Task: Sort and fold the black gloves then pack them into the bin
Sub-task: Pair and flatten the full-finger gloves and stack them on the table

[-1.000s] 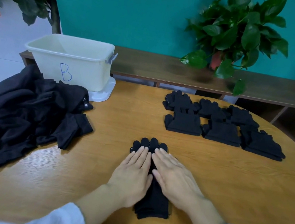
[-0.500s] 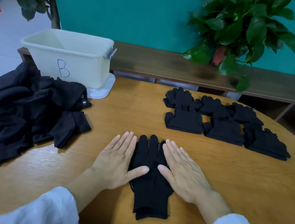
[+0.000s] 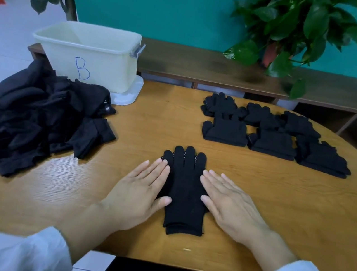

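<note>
I see a black glove pair point(image 3: 183, 191) lying flat on the wooden table point(image 3: 278, 212) at about 6 o'clock from the table's middle, fingers pointing toward 12 o'clock and cuff toward me. My left hand point(image 3: 139, 190) lies flat at the glove's 9 o'clock side, fingers straight and spread wide, thumb resting on the fabric. My right hand point(image 3: 230, 201) lies flat at the 3 o'clock side, also wide, its thumb and forefinger edge touching the glove. Neither hand holds anything. At 10 o'clock sits the unsorted pile of black gloves point(image 3: 33, 116), and behind it, toward 11 o'clock, the cream bin point(image 3: 89, 52) marked B stands on its white lid point(image 3: 130, 93). At 1 o'clock, folded glove stacks point(image 3: 273, 134) lie in 2 rows, touching each other.
</note>
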A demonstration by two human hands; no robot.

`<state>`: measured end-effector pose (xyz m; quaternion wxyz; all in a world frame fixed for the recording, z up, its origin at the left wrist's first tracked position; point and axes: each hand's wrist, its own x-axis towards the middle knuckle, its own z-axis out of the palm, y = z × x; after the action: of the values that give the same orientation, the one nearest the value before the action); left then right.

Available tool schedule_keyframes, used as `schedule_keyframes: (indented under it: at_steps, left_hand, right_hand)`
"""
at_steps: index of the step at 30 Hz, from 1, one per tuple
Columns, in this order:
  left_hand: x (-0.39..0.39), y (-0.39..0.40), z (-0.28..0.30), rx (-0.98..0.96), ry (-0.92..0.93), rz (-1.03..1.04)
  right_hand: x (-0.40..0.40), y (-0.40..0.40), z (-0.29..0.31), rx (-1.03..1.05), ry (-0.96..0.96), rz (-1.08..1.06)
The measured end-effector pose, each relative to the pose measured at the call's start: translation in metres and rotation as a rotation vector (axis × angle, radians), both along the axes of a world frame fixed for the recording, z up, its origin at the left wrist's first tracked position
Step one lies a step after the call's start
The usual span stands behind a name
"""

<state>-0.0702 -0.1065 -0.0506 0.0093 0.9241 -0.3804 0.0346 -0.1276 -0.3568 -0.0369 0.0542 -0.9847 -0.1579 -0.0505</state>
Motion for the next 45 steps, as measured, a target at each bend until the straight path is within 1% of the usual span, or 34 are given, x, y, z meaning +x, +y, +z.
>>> schedule_keyframes:
  at_steps: [2,5,8,12,15,21,23,27,29,30,32,34,35,38,41,43,45]
  left_hand:
    - [-0.01,0.001,0.004,-0.109,0.077,-0.083]
    - [-0.028,0.0,0.004,-0.181,0.185,-0.184]
    - [-0.036,0.0,-0.003,-0.192,0.185,-0.161]
    - [-0.036,0.001,-0.008,-0.197,0.184,-0.112]
    - [-0.037,0.001,-0.01,-0.197,0.175,-0.086]
    - [-0.038,0.002,-0.011,-0.197,0.16,-0.103]
    - [-0.038,0.002,-0.009,-0.226,0.176,-0.12]
    - [-0.028,0.001,0.003,-0.317,0.281,-0.091]
    - [-0.019,-0.007,0.009,-0.345,0.244,-0.034]
    - [-0.014,-0.014,0.01,-0.331,0.217,0.006]
    - [-0.009,-0.029,0.004,-0.226,0.189,0.082]
    - [-0.007,-0.039,-0.005,-0.096,0.155,0.096]
    - [-0.006,-0.04,-0.009,-0.048,0.14,0.082]
    - [0.008,-0.033,-0.011,-0.013,0.138,0.044]
    - [0.023,-0.024,-0.006,-0.01,0.125,0.059]
    - [0.023,-0.017,-0.003,-0.073,0.104,0.005]
    - [0.011,-0.01,0.0,-0.265,0.058,-0.112]
  right_hand:
    - [-0.01,0.006,0.003,0.059,-0.131,0.058]
    - [-0.027,0.023,0.002,0.126,-0.142,0.209]
    - [-0.032,0.033,-0.005,0.088,-0.158,0.264]
    - [-0.028,0.036,-0.012,0.131,-0.207,0.249]
    - [-0.029,0.039,-0.012,0.121,-0.24,0.256]
    - [-0.036,0.036,-0.014,0.053,-0.223,0.293]
    - [-0.036,0.037,-0.012,0.055,-0.202,0.285]
    - [-0.032,0.033,-0.001,0.202,-0.193,0.174]
    - [-0.019,0.03,0.003,0.159,-0.158,0.073]
    - [-0.011,0.03,0.006,0.13,-0.105,0.028]
    - [0.002,0.031,0.006,0.099,0.009,0.005]
    - [0.009,0.031,-0.001,0.072,0.153,0.015]
    - [0.01,0.031,-0.003,0.043,0.191,0.014]
    - [0.011,0.023,-0.008,-0.055,0.209,-0.05]
    - [0.011,0.014,-0.009,-0.059,0.205,-0.104]
    - [0.005,0.007,-0.008,-0.013,0.178,-0.088]
    - [-0.004,0.003,-0.007,0.016,0.092,-0.031]
